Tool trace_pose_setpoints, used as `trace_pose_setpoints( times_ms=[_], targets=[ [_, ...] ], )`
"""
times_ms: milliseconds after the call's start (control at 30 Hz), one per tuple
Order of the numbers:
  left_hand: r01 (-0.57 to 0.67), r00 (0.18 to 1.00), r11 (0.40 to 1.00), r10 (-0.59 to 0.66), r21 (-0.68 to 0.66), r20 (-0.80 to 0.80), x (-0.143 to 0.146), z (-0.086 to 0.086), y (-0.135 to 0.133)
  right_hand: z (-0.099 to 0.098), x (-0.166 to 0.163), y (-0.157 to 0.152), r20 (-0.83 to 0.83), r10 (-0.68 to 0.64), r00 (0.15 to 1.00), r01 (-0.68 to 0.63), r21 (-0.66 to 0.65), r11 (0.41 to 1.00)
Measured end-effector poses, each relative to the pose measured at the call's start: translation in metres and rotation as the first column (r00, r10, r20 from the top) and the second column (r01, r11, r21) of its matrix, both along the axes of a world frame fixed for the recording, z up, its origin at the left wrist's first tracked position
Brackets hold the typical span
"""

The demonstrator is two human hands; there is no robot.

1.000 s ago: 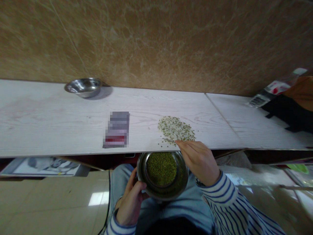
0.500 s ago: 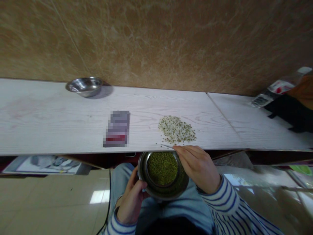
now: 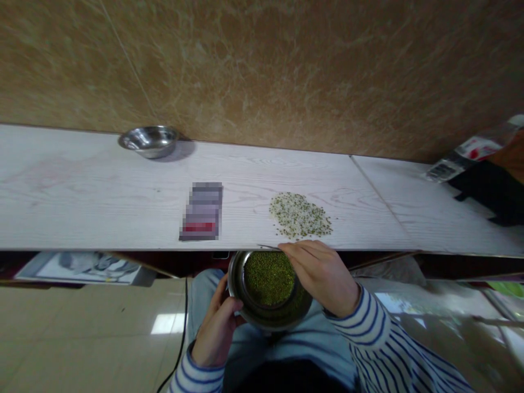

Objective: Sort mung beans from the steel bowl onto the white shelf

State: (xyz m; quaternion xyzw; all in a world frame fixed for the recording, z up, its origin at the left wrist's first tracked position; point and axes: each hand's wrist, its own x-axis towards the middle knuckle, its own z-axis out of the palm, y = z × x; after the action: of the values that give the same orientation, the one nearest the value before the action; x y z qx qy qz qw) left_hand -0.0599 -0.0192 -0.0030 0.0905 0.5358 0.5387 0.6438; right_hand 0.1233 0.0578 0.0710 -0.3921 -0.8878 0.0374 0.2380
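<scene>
My left hand grips the left rim of a stainless steel bowl, held above my lap just under the table's front edge. Many green mung beans lie inside it. Between the closed fingers of my right hand is a thin metal tool resembling tweezers. Its tip points left, at the table edge over the bowl's far rim. On the table beyond this hand, a pile of white grains mixed with green beans is spread flat. The right hand partly hides the bowl's right side.
A second metal bowl stands by the wall at the back left. A blurred-out flat rectangular item lies left of the pile. At the far right are a plastic bottle and a black object. An open drawer sits below left.
My right hand has moved left, drawing the tool to the table's edge. A few loose beans near that edge no longer show. The view has shifted slightly; my left hand keeps its grip.
</scene>
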Motion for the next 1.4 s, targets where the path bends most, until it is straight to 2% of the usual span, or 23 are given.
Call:
trace_pose_setpoints(
  times_ms=[133, 267, 400, 467, 633, 833, 1033, 1233, 1400],
  targets=[
    [0.009, 1.0, 1.0, -0.009, 0.008, 0.015, 0.003, 0.002, 0.002, 0.002, 0.012, -0.01, -0.061, 0.009, 0.998, -0.011, -0.033, 0.999],
    [0.028, 0.999, 1.0, -0.028, 0.006, 0.036, 0.008, -0.001, 0.002, -0.001, 0.035, -0.014, -0.114, -0.142, 0.983, 0.142, -0.014, 0.99],
    [0.048, 0.998, 0.999, -0.048, -0.003, 0.037, 0.012, -0.005, 0.0, -0.004, 0.059, -0.008, -0.067, -0.199, 0.978, 0.201, 0.03, 0.979],
    [0.053, 0.998, 0.999, -0.053, -0.007, 0.034, 0.014, -0.007, -0.001, -0.004, 0.066, -0.003, -0.047, -0.183, 0.982, 0.185, 0.04, 0.982],
    [0.077, 0.997, 0.997, -0.077, -0.023, 0.024, 0.02, -0.007, -0.002, -0.003, 0.064, 0.011, -0.016, -0.08, 0.997, 0.081, 0.022, 0.996],
    [0.07, 0.998, 0.997, -0.069, -0.032, 0.01, 0.021, -0.011, -0.002, -0.007, 0.055, 0.035, -0.02, -0.122, 0.992, 0.123, 0.063, 0.99],
    [0.078, 0.997, 0.996, -0.077, -0.035, 0.027, 0.024, -0.007, 0.001, -0.005, 0.052, 0.052, -0.01, -0.147, 0.989, 0.147, 0.013, 0.989],
    [0.082, 0.996, 0.996, -0.081, -0.027, 0.027, 0.029, -0.004, 0.002, 0.003, 0.061, 0.046, -0.054, -0.161, 0.985, 0.165, 0.075, 0.983],
    [0.111, 0.993, 0.994, -0.111, 0.0, 0.044, 0.034, -0.001, 0.002, -0.001, 0.079, 0.033, -0.05, -0.208, 0.977, 0.214, 0.153, 0.965]
  ],
)
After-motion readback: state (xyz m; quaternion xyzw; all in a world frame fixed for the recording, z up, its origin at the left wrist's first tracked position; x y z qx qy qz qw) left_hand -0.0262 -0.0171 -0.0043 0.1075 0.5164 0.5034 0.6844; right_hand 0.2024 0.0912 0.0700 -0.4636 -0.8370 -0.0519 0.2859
